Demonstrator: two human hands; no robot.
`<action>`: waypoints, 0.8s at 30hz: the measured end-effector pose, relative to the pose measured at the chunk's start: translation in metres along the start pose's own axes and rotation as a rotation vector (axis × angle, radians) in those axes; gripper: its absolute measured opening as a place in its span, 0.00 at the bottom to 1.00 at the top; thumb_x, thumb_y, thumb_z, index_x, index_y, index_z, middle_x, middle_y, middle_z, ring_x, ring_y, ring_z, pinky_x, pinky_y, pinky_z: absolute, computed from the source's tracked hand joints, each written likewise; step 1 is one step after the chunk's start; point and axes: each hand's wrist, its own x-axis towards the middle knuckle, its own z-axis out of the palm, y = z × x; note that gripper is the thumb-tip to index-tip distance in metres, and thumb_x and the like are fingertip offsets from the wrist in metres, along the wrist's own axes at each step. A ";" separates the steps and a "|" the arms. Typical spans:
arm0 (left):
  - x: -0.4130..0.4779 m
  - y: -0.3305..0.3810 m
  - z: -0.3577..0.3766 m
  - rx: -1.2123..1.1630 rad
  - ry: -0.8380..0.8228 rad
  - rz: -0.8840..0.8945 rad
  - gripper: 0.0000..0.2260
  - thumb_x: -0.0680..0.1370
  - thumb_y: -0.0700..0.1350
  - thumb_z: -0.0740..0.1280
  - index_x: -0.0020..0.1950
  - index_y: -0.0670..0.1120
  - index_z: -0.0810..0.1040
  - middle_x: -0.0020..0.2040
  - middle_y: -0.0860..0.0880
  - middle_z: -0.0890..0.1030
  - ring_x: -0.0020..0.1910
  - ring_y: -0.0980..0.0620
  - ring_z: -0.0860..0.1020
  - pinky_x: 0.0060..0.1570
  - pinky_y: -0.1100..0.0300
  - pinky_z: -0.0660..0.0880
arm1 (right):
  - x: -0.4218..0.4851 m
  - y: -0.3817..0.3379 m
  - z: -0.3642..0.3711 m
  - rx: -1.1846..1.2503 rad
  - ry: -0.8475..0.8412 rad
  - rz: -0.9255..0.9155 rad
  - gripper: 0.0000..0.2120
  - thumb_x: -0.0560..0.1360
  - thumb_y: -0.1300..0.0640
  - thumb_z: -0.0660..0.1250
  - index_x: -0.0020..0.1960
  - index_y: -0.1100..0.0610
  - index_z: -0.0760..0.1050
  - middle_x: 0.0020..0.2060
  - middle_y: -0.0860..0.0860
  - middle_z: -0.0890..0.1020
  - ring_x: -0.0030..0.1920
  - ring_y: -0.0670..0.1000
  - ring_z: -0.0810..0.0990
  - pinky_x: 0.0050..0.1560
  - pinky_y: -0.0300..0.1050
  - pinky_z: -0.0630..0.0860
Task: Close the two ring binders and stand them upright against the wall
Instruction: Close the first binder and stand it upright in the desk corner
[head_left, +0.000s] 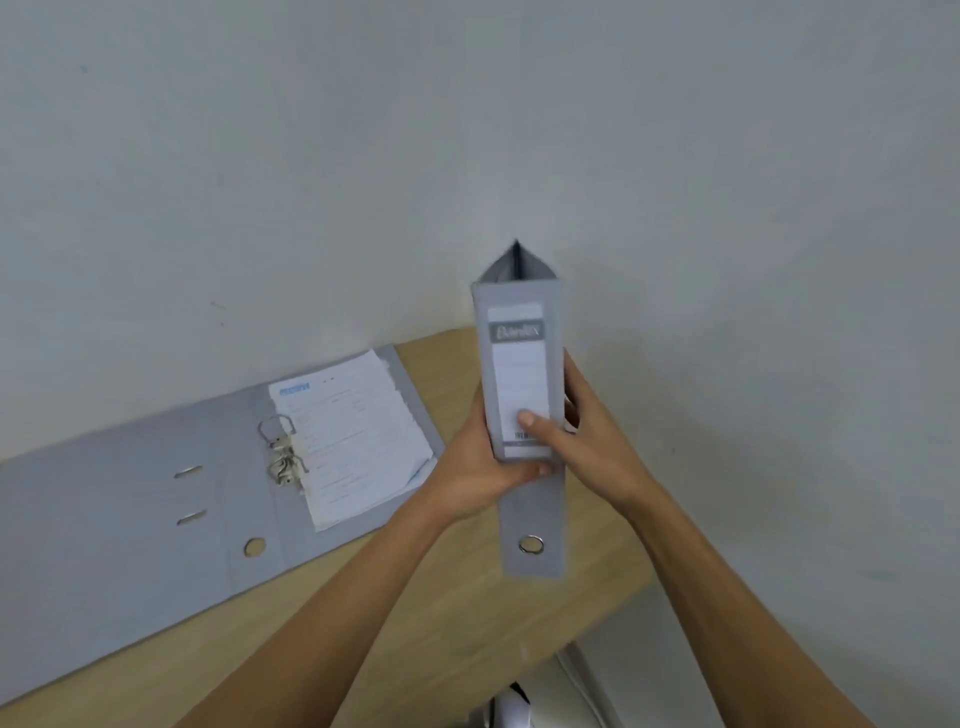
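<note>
The open grey lever-arch binder (171, 499) is lying flat on the wooden desk (457, 613), its papers (353, 431) exposed and awaiting closure. The left hand (478, 467) is clasping the closed grey binder (524, 405) from the left; the right hand (587, 441) is gripping the opposite cover, thumb on the spine label, keeping it shut and upright near the wall (467, 130).

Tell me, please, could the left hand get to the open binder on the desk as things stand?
Probably yes, once freed: the left hand now grips the closed binder with the right hand, but the open binder lies unobstructed just beside it.
</note>
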 end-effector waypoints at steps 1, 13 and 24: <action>0.005 -0.001 0.003 0.032 0.022 0.020 0.42 0.70 0.38 0.78 0.78 0.51 0.59 0.64 0.54 0.81 0.62 0.57 0.81 0.54 0.60 0.82 | 0.005 0.002 -0.006 -0.017 0.014 -0.020 0.41 0.72 0.45 0.75 0.79 0.41 0.58 0.72 0.39 0.73 0.70 0.41 0.74 0.64 0.42 0.77; 0.086 -0.017 0.026 0.346 0.146 0.023 0.50 0.76 0.41 0.72 0.78 0.66 0.36 0.79 0.55 0.63 0.72 0.53 0.71 0.68 0.55 0.74 | 0.060 0.057 -0.053 0.011 0.172 0.111 0.26 0.70 0.65 0.75 0.66 0.52 0.77 0.58 0.50 0.85 0.61 0.51 0.82 0.62 0.56 0.80; 0.155 -0.031 0.024 0.365 0.112 -0.138 0.55 0.75 0.46 0.75 0.80 0.53 0.30 0.74 0.47 0.72 0.70 0.44 0.75 0.66 0.49 0.75 | 0.096 0.068 -0.052 -0.053 0.440 0.162 0.18 0.74 0.59 0.74 0.63 0.56 0.80 0.54 0.53 0.86 0.47 0.46 0.85 0.45 0.35 0.81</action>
